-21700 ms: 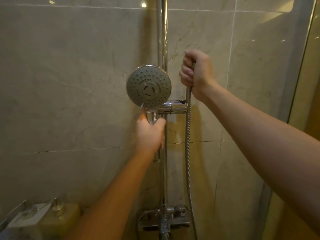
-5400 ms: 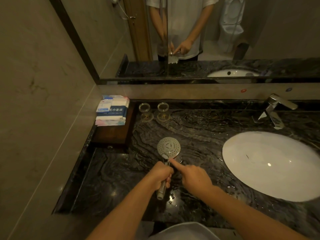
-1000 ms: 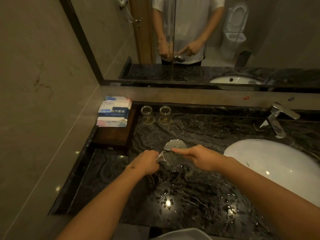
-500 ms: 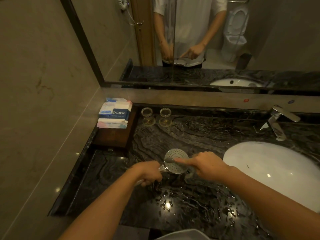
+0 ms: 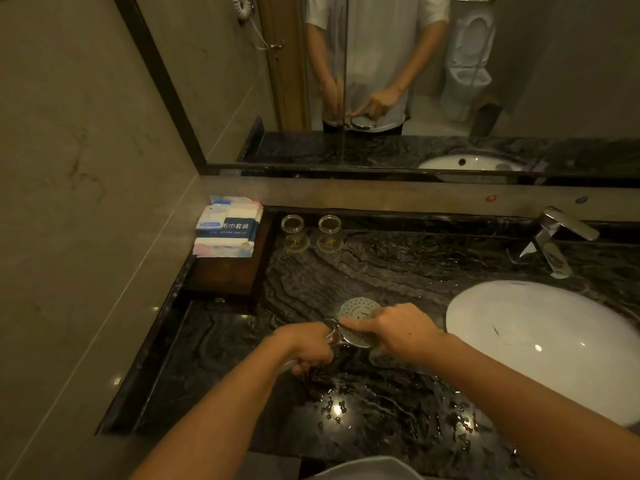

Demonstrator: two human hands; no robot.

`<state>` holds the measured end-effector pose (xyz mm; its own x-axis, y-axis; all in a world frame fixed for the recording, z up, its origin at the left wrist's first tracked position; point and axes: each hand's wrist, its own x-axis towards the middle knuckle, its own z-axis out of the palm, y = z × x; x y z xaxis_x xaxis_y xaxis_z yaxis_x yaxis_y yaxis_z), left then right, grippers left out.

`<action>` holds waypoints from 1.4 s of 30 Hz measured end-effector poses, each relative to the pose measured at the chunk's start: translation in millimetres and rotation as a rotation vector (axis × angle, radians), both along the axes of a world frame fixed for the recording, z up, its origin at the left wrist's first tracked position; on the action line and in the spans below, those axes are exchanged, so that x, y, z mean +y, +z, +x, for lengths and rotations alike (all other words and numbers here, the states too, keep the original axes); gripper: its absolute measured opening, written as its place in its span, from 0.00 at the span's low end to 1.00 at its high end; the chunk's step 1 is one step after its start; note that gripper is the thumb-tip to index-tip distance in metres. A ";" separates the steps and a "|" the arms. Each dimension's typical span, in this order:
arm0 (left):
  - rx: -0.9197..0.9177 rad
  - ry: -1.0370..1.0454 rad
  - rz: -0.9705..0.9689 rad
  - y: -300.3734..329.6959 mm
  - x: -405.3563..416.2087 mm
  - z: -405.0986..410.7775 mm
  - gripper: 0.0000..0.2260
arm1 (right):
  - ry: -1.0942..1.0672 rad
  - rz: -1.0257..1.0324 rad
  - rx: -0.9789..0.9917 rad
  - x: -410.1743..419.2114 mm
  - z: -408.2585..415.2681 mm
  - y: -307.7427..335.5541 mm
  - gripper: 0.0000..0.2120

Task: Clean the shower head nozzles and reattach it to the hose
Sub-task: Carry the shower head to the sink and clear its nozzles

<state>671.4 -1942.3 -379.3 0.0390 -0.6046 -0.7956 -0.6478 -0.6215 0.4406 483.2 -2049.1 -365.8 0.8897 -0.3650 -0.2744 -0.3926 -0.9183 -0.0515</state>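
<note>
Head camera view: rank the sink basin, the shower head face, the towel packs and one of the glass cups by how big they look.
1. Sink basin, largest by far.
2. Towel packs.
3. Shower head face, partly covered by the right hand's finger.
4. Glass cup, smallest; both cups look alike and sit farther away.

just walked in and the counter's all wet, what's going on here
A person stands at a dark marble vanity counter, cleaning a detached shower head. The left hand grips its handle, holding the nozzle face up over the counter. The right hand has its index finger stretched out, the tip on the nozzle face. No hose is attached or in view, so reattaching is not yet done. The white sink sits to the right, with the faucet behind it.
</note>
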 end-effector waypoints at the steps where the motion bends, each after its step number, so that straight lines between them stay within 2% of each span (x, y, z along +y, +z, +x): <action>1: 0.003 0.001 0.000 0.5 0.1 -0.3 0.15 | -0.001 0.013 0.000 -0.1 0.4 -0.6 0.36; 3: -0.006 -0.014 -0.012 -0.4 0.8 3.2 0.18 | 0.010 0.014 -0.003 -3.2 -6.0 2.2 0.36; 6: -0.038 -0.043 -0.009 -1.9 2.9 8.8 0.16 | -0.034 0.062 0.003 -5.3 -18.7 11.1 0.34; 9: -0.089 -0.034 -0.036 -3.0 5.4 7.8 0.10 | -0.203 0.246 -0.064 -3.4 -28.5 11.0 0.29; 11: -0.131 -0.026 -0.068 -4.5 5.1 3.6 0.10 | -0.326 0.380 -0.151 -0.5 -30.9 4.0 0.25; 16: -0.131 0.027 -0.128 -13.6 0.9 -10.1 0.11 | -0.354 0.525 -0.224 16.2 -11.2 -6.9 0.24; 21: -0.091 0.084 -0.123 -16.8 7.1 -1.8 0.03 | -0.406 0.512 -0.172 8.5 -27.8 -4.8 0.28; 26: -0.033 0.127 -0.142 -20.7 5.7 -11.0 0.04 | -0.476 0.408 -0.216 13.0 -8.3 -9.3 0.27; 29: -0.028 0.151 -0.131 -28.1 9.1 -14.8 0.03 | -0.568 0.369 -0.239 11.6 -4.5 -17.4 0.32; 34: 0.004 0.226 -0.091 -40.8 16.0 -25.5 0.04 | -0.429 0.402 -0.122 41.6 -0.4 -22.3 0.37; 39: -0.003 0.268 -0.104 -44.5 15.6 -27.6 0.04 | -0.577 0.330 -0.156 31.9 3.2 -21.0 0.40; 42: 0.020 0.305 -0.087 -47.8 18.4 -26.8 0.05 | -0.482 0.372 -0.114 55.1 -3.0 -23.7 0.38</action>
